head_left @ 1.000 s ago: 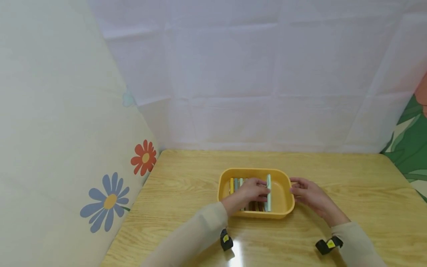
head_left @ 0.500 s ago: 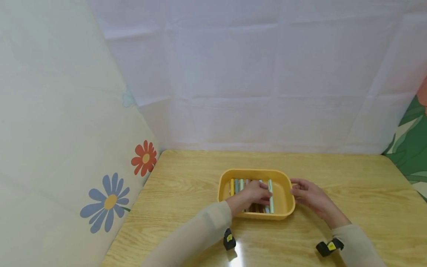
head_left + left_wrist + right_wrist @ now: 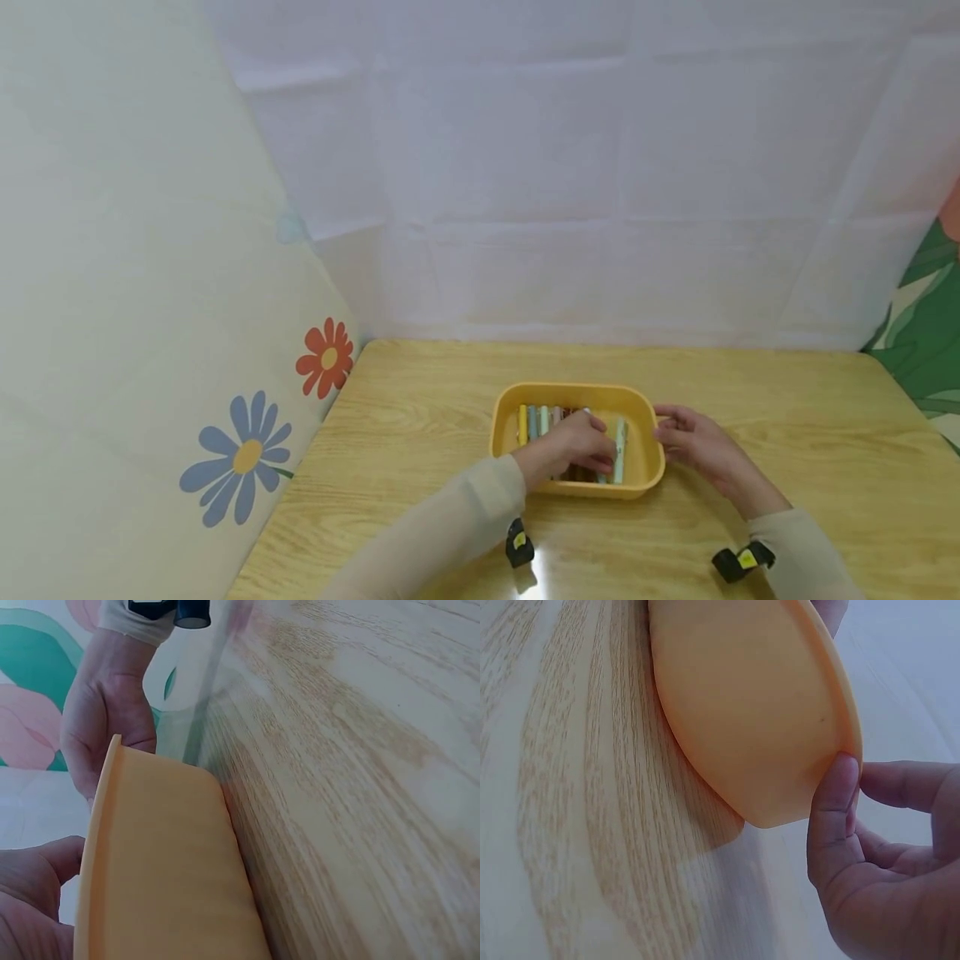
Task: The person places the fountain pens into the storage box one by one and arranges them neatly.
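Note:
A yellow tray (image 3: pixel 645 479) on the table holds a row of slim markers (image 3: pixel 533 422) in yellow, blue-grey, pale green and brown. My left hand (image 3: pixel 573 446) reaches down into it, fingers bent at a pale green marker (image 3: pixel 620 450) that stands apart at the right of the row. The fingers partly cover this marker and hide several others. At the tray's right end my right hand (image 3: pixel 892 855) pinches the rim, thumb (image 3: pixel 836 795) against the outer wall. In the left wrist view, my left hand (image 3: pixel 34 900) shows beyond the tray wall, its fingertips hidden.
The wood-grain table (image 3: pixel 420 400) extends around the tray. A white cloth (image 3: pixel 525 208) hangs behind it, and a flower-printed sheet (image 3: pixel 247 457) stands at the left. Black wrist cameras (image 3: pixel 519 542) hang by both sleeves.
My left hand has shifted slightly right and lowered the pale green marker into the tray, away from the row. My right hand keeps its grip on the rim.

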The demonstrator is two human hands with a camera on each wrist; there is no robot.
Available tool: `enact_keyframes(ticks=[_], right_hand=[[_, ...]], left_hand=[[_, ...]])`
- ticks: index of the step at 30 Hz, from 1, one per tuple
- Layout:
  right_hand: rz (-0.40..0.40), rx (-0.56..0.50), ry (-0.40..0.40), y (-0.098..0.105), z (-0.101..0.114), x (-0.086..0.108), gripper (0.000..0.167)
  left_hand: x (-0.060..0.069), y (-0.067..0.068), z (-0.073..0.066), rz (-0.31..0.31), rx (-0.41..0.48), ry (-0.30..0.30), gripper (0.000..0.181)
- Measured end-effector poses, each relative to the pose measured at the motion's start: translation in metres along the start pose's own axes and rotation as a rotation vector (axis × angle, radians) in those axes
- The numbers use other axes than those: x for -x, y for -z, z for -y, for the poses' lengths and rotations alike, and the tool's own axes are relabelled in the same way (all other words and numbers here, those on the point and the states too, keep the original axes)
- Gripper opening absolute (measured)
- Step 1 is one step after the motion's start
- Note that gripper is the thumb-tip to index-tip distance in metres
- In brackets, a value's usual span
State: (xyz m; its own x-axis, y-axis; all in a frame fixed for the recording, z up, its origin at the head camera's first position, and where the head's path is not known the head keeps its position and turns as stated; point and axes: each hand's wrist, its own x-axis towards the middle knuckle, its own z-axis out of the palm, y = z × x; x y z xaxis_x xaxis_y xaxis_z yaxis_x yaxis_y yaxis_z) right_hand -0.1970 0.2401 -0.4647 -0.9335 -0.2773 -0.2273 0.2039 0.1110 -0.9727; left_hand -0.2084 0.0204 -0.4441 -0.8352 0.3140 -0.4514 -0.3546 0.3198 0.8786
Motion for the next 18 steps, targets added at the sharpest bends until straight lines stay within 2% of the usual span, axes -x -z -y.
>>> enact_keyframes(ticks=[8,13,18], right_hand=[[-0.006,-0.002,-0.007,0.0002,-0.0011,0.0007,0.059],[0.004,-0.007,0.003,0.0016,-0.0016,0.0016,0.059],[0.003,-0.010,0.003,0.0014,-0.0008,0.0015,0.060]], left_hand=[[0.0058,0.0012,-0.0003,0.026,-0.065,0.001,0.043],[0.0067,0.0044,-0.0007,0.055,-0.083,-0.045,0.039],[0.0074,0.0059,-0.0001,0.049,-0.059,-0.096,0.034]])
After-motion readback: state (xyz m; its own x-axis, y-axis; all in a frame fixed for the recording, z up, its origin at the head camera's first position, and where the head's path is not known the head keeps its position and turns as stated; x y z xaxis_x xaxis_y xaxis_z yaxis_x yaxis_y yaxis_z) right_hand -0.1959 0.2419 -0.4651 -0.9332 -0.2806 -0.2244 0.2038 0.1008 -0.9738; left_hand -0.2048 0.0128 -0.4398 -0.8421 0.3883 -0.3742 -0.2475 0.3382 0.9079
